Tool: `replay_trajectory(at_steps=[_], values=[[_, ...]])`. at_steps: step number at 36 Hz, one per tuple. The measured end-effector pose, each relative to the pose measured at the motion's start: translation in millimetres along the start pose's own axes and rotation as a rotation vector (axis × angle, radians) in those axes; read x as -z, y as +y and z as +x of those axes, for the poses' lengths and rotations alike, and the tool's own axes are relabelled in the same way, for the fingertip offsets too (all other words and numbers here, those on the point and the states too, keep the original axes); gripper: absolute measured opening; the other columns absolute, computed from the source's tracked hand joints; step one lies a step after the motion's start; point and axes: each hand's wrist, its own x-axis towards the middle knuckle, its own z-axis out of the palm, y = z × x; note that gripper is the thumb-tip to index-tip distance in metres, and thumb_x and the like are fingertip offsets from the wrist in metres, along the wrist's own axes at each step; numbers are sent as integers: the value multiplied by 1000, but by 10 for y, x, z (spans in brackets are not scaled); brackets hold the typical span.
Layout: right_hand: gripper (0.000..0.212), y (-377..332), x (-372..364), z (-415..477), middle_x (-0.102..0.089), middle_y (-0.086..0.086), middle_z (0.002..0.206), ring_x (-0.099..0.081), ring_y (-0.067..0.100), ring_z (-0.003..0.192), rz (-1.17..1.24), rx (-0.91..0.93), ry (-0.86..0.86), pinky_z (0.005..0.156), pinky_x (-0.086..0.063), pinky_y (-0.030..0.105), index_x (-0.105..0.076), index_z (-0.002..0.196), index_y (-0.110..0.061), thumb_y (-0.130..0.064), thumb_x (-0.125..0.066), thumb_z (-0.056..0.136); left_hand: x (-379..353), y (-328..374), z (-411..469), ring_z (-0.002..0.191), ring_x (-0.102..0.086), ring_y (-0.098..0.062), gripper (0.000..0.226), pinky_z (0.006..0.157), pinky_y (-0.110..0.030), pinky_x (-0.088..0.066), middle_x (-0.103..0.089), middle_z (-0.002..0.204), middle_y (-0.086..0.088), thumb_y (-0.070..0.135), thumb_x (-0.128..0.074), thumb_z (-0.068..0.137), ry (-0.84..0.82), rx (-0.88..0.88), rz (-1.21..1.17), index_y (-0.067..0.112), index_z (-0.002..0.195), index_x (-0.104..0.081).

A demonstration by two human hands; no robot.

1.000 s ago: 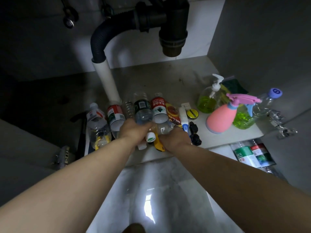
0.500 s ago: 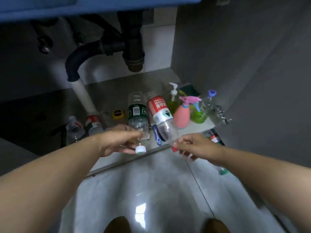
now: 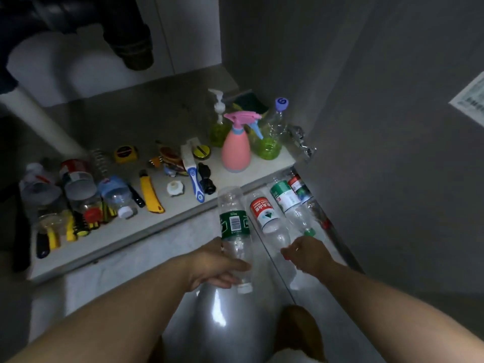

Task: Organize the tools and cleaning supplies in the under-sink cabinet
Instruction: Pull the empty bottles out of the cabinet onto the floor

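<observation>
The clear, empty green-labelled bottle (image 3: 234,224) slanted, white cap at its near end — the red-labelled bottle (image 3: 264,213) slanted alike, just to its right.

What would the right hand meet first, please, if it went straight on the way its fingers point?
Most likely the red-label bottle, whose neck end lies just ahead of the right hand. Whether the two touch is unclear from this view.
</observation>
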Motion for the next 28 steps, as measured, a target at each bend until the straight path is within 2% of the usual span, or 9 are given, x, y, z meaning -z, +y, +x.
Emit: replay_trajectory(at_steps=[4, 7, 12, 15, 18, 20, 22, 25, 28], values=[[37, 22, -145, 187, -72, 5, 95, -67, 20, 87, -17, -39, 164, 81, -55, 30, -69, 100, -16, -51, -66, 89, -114, -143, 294, 82, -78, -24, 57, 76, -37, -64, -78, 95, -4, 24, -91, 73, 32, 32, -11, 23, 115, -51], [38, 68, -208, 288, -72, 7, 104, -68, 24, 95, -6, -80, 208, 83, -54, 32, -67, 107, -16, -50, -62, 92, -193, -182, 492, 83, -78, -23, 54, 74, -35, -64, -76, 103, -8, 29, -88, 76, 60, 41, 11, 19, 117, -55], [35, 157, -243, 401, -71, 9, 107, -68, 27, 97, 35, -137, 271, 84, -55, 34, -63, 113, -17, -46, -60, 94, -318, -149, 812, 85, -75, -27, 62, 66, -31, -61, -71, 109, -15, 31, -83, 82, 136, 21, -34, 17, 127, -43], [33, 193, -249, 454, -71, 9, 104, -68, 28, 95, 79, -145, 276, 82, -55, 33, -63, 112, -18, -46, -60, 94, -411, -99, 1006, 79, -68, -29, 64, 66, -36, -58, -67, 113, -23, 26, -81, 84, 200, -45, -77, 13, 133, -41], [30, 221, -263, 498, -73, 5, 95, -70, 25, 89, 146, -141, 255, 81, -56, 32, -63, 107, -21, -48, -63, 92, -503, -36, 1149, 93, -70, -32, 66, 66, -38, -60, -64, 116, -15, 23, -77, 87, 283, -94, -47, 22, 136, -33], [29, 245, -276, 525, -73, 4, 90, -72, 23, 83, 187, -145, 235, 82, -59, 36, -63, 103, -23, -49, -64, 90, -547, -4, 1204, 99, -69, -33, 70, 76, -47, -63, -62, 118, -9, 19, -76, 88, 280, -146, -68, 26, 140, -29], [27, 275, -291, 555, -74, 4, 90, -73, 24, 82, 237, -153, 225, 82, -60, 41, -63, 100, -23, -48, -66, 90, -575, 13, 1231, 110, -66, -30, 78, 88, -52, -60, -58, 129, -1, 17, -76, 88, 248, -225, -84, 31, 149, -29], [21, 307, -315, 587, -75, 4, 81, -74, 21, 67, 357, -160, 233, 77, -62, 44, -64, 97, -21, -41, -67, 91, -587, 27, 1234, 126, -57, -25, 89, 104, -50, -51, -50, 143, 5, 12, -74, 89, 237, -270, -90, 42, 156, -23], [18, 320, -329, 589, -75, 3, 80, -72, 13, 53, 444, -160, 233, 66, -64, 43, -63, 98, -19, -36, -66, 93, -589, 45, 1238, 131, -52, -22, 95, 109, -47, -48, -46, 148, 8, 8, -72, 89, 227, -270, -66, 43, 157, -17]])
